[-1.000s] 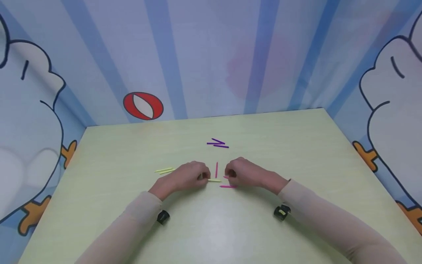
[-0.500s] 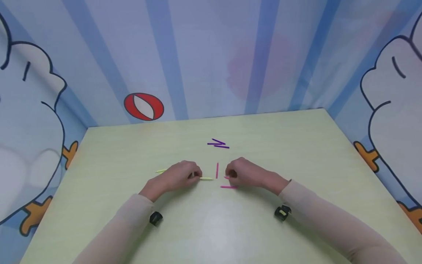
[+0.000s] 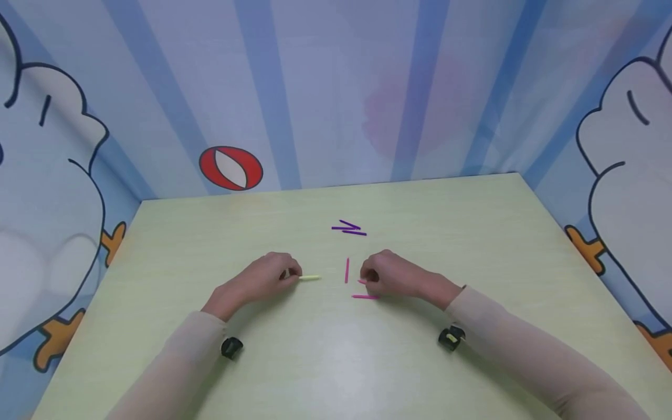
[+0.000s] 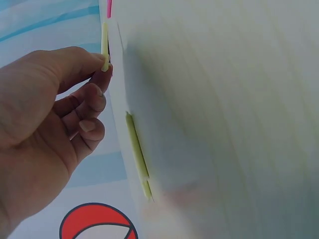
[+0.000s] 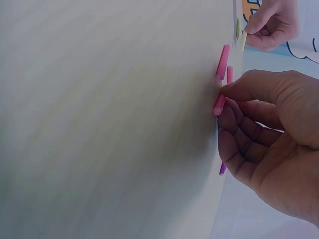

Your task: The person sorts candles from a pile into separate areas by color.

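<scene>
Pale green tabletop (image 3: 336, 373), backed by a blue-striped backdrop (image 3: 341, 87) bearing a red-and-white oval (image 3: 231, 168). The person's left hand (image 3: 262, 279) pinches 1 yellow stick (image 3: 310, 277) at left of centre — long axis sideways, free end pointing right. The right hand (image 3: 391, 274) pinches 1 pink stick (image 5: 220, 103), tip leftward — near 2 loose pink sticks (image 3: 347, 270); 3 purple sticks (image 3: 354, 233) lie farther back.
</scene>
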{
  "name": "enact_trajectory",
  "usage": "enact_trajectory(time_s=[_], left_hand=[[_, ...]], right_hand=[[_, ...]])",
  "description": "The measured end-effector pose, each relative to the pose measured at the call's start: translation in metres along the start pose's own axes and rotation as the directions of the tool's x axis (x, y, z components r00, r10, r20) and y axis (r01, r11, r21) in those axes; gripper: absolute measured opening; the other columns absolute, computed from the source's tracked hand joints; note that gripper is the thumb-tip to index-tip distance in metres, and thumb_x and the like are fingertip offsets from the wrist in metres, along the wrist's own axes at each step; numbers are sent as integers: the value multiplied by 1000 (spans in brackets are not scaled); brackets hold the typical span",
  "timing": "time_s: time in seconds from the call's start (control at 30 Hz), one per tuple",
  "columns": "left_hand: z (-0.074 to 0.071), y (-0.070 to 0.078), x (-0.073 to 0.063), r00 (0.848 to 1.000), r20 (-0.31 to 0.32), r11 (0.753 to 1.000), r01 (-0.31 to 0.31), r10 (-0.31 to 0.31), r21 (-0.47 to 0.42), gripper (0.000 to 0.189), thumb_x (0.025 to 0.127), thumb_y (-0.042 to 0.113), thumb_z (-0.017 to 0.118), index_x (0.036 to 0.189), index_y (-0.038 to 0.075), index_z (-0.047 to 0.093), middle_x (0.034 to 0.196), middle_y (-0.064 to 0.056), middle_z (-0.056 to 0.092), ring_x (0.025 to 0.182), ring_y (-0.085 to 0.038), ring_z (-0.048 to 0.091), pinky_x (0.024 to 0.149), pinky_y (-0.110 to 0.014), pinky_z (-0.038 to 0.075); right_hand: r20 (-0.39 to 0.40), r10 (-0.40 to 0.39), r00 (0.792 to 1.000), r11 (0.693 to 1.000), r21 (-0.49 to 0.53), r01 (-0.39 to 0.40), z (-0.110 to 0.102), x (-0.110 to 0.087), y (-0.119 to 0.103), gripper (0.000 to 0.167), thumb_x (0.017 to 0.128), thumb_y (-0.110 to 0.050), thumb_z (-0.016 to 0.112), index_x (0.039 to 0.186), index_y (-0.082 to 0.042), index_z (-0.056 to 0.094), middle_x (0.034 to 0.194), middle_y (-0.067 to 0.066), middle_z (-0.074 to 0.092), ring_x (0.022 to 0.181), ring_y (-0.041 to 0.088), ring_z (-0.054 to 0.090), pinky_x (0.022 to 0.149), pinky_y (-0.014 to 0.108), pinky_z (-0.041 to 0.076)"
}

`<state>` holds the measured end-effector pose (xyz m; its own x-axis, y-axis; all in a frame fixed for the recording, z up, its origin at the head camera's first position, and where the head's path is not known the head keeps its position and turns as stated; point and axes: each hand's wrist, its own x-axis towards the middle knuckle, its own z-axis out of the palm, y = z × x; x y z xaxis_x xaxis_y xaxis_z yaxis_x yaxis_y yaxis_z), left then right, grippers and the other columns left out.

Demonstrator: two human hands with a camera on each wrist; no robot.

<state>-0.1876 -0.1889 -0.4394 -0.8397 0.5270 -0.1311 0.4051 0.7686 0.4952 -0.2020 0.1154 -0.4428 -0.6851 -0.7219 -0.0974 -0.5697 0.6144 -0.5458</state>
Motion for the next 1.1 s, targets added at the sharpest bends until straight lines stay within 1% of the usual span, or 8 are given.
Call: enact_trajectory(time_s=[0.1, 0.23, 0.33, 0.47, 0.57, 0.7, 0.8, 1.1], left_hand=[[0, -6, -4, 1000, -8, 1000, 0, 0, 3, 14, 94, 9, 67, 106, 8, 74, 95, 4, 67, 82, -11, 57, 78, -31, 51], [-2, -11, -10, 1000, -20, 1000, 14, -14, -5, 14, 95, 9, 67, 107, 9, 74, 96, 3, 66, 83, -12, 57, 78, -32, 51], [-5, -13, -13, 999, -34, 999, 28, -29, -16, 15, 95, 9, 67, 108, 8, 73, 96, 3, 66, 83, -14, 57, 77, -32, 51], [-9, -19, -15, 998, -51, 999, 32, -32, -12, 14, 94, 8, 67, 107, 7, 74, 95, 1, 67, 81, -15, 56, 75, -32, 51], [-11, -25, -18, 998, -59, 1000, 27, -26, 5, 13, 94, 7, 68, 105, 6, 74, 95, 0, 67, 80, -15, 56, 75, -32, 51], [-14, -31, -23, 997, -68, 999, 38, -37, 12, 14, 94, 6, 67, 106, 5, 74, 95, -2, 68, 80, -15, 57, 75, -33, 51], [-15, -32, -26, 996, -75, 998, 58, -57, 7, 14, 94, 6, 67, 106, 4, 74, 95, -2, 68, 79, -16, 56, 74, -33, 51], [-18, -37, -36, 993, -96, 998, 64, -62, 17, 14, 93, 5, 67, 106, 2, 73, 94, -4, 67, 78, -17, 56, 73, -33, 50]], right_hand=[[3, -7, 1000, 1000, 1, 7, 0, 0, 0, 9, 88, -2, 68, 90, -10, 73, 73, -5, 58, 68, 8, 49, 63, 25, 43], [-7, -11, 1000, 1000, 4, 11, -1, 0, 0, 9, 89, -3, 69, 91, -10, 74, 73, -6, 59, 68, 9, 49, 65, 25, 44], [-13, -12, 1000, 1000, 4, 12, -3, 1, 1, 8, 89, -3, 69, 91, -10, 74, 73, -6, 58, 68, 9, 49, 65, 25, 44], [-4, -15, 1000, 1000, 10, 15, -2, 1, 1, 8, 89, -3, 69, 91, -9, 73, 73, -5, 58, 68, 9, 49, 64, 25, 44], [3, -4, 1000, 1000, 22, 4, 0, 1, 1, 8, 89, -3, 69, 93, -8, 74, 75, -5, 60, 69, 9, 50, 65, 25, 45], [10, 10, 1000, 999, 31, -10, 0, 1, 0, 9, 89, -4, 70, 96, -8, 75, 77, -6, 62, 71, 10, 52, 66, 25, 47], [9, 9, 1000, 1000, 30, -9, 0, 1, 0, 9, 89, -4, 70, 95, -8, 75, 77, -6, 62, 70, 10, 52, 66, 26, 47], [14, 16, 1000, 999, 30, -16, -1, 0, 0, 8, 89, -4, 70, 95, -8, 75, 76, -5, 61, 70, 11, 51, 66, 25, 46]])
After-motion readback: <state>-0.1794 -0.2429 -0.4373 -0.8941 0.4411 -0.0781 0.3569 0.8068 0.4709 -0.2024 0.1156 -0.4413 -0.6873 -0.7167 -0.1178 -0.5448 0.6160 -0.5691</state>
